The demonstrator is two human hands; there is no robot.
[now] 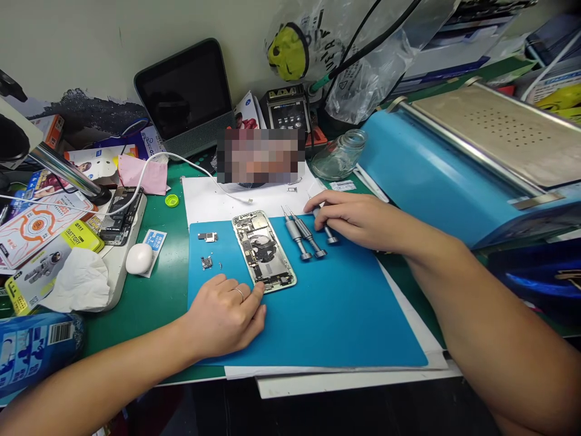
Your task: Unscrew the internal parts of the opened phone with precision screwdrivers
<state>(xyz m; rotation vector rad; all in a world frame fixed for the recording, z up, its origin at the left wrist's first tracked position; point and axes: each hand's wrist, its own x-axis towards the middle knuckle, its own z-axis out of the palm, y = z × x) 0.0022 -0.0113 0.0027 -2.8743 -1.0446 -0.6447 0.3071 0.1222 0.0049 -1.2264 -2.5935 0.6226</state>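
An opened phone body (pixel 272 266) with its inner parts showing lies on a blue mat (pixel 336 321). My left hand (pixel 227 315) is at its lower left corner, fingers curled, with a fingertip on the bottom edge. To the right of the phone, two grey screwdrivers (pixel 297 239) lie side by side. My right hand (pixel 349 218) has its fingers around a third screwdriver (pixel 330 234), just right of those two. Small metal parts (pixel 207 237) and a little bracket (pixel 207 262) rest on the mat left of the phone.
A white cable (pixel 181 158) crosses above the mat. Behind stand a dark screen (pixel 186 91), a glass jar (pixel 340 154) and a blurred patch. A blue machine (pixel 422 157) is at the right. Boxes, a white case (pixel 139 259) and a tissue (pixel 82 281) crowd the left.
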